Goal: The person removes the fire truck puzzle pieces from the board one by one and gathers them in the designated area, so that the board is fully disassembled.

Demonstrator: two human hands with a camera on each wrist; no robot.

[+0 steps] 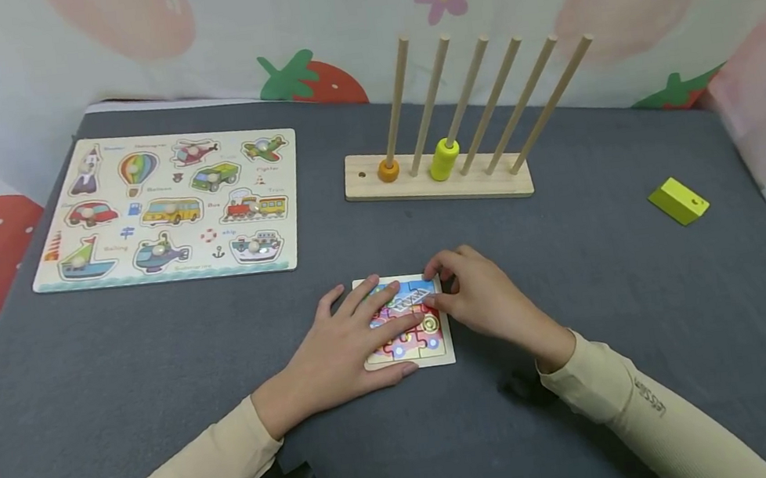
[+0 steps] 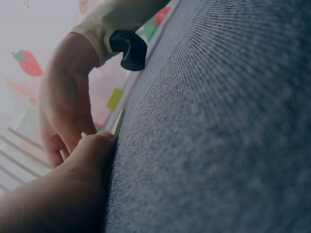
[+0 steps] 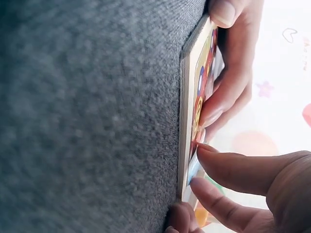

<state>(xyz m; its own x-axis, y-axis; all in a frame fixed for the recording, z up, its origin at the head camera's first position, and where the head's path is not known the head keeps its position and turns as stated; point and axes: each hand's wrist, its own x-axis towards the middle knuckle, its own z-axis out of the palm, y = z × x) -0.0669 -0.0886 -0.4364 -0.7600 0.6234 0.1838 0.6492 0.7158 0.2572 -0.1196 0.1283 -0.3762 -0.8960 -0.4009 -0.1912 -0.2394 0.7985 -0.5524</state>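
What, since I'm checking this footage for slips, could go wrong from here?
The right hand touches a corner of the jigsaw puzzle, whose pieces might shift or pop up. The left hand lies spread across the puzzle; uneven pressure could perhaps slide it on the grey cloth.

A pale wooden six-peg rack point(image 1: 479, 181) obstructs the upper centre; right of it, the dark-grey cloth point(image 1: 593, 183) leaves room to pass.

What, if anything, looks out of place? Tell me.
Nothing looks spilled or damaged. Mildly odd: the yellow-green block lies alone and slanted on the right, away from the peg rack. Whether every piece of the small puzzle sits flush by the right hand, I can't tell.
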